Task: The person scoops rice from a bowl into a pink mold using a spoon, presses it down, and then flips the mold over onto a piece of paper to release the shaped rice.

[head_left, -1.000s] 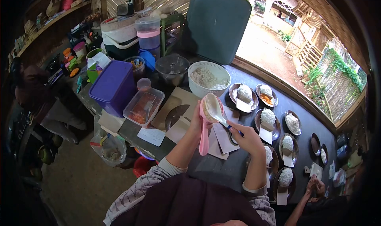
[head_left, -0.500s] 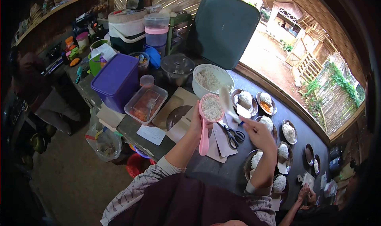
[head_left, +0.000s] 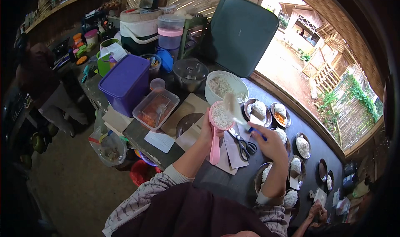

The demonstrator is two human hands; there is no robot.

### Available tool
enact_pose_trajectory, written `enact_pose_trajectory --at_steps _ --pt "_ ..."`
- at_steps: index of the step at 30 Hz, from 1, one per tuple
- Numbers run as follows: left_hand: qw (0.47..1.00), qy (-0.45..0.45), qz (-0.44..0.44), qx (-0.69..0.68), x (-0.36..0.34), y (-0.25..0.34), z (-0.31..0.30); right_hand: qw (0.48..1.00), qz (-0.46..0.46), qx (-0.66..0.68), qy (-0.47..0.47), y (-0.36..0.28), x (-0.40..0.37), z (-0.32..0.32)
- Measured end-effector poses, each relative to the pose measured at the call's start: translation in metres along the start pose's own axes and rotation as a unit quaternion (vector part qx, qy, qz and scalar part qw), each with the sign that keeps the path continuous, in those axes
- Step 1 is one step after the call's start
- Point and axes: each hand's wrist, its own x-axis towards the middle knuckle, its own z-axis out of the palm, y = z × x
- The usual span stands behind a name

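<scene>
My left hand [head_left: 206, 131] grips a pink scoop [head_left: 217, 126] by its upper handle; its round cup is packed with white rice. My right hand [head_left: 268, 142] holds a white rice paddle [head_left: 233, 109] with a blue handle, its blade next to the cup's right edge. Both are raised over the dark table [head_left: 233, 176], just in front of a white bowl of rice [head_left: 225, 86]. Black scissors [head_left: 243, 144] lie on paper sheets below the scoop.
Several small dark plates with rice mounds [head_left: 302, 144] line the right side. A purple box [head_left: 125, 83], a clear container of orange food [head_left: 155, 108] and a lidded pot [head_left: 190, 72] stand at left. Another person's hands [head_left: 317, 209] work at the lower right.
The paddle lifted off the scoop's cup, showing the rice, then came back beside its right edge. My view shifted slightly left and down.
</scene>
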Motion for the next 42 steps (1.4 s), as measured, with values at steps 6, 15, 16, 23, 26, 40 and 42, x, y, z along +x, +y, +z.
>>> enact_pose_trajectory --at_steps 6,15,16,23,26,40,42 --pt "0.987 0.017 -0.002 -0.157 0.009 -0.015 -0.027 0.967 -0.028 0.102 0.233 0.012 0.041 -0.012" --pt "0.972 0.037 -0.019 -0.230 0.011 -0.017 -0.032 0.985 -0.084 -0.059 0.138 0.020 0.150 0.019" --pt "0.973 0.035 -0.018 -0.228 0.012 -0.017 -0.030 0.986 -0.059 -0.090 0.130 0.018 0.161 0.025" --pt "0.969 -0.012 -0.054 -0.241 0.004 -0.011 -0.011 0.976 -0.046 -0.188 0.101 0.012 0.208 0.051" --pt "0.973 -0.020 -0.049 -0.225 0.004 -0.010 -0.008 0.966 -0.074 -0.223 0.106 0.008 0.215 0.055" --pt "0.963 -0.021 -0.073 -0.258 0.003 -0.015 -0.010 0.957 -0.174 -0.226 0.054 0.016 0.211 0.048" --pt "0.965 -0.016 -0.072 -0.253 0.002 -0.014 -0.007 0.962 -0.163 -0.215 0.042 0.013 0.207 0.045"
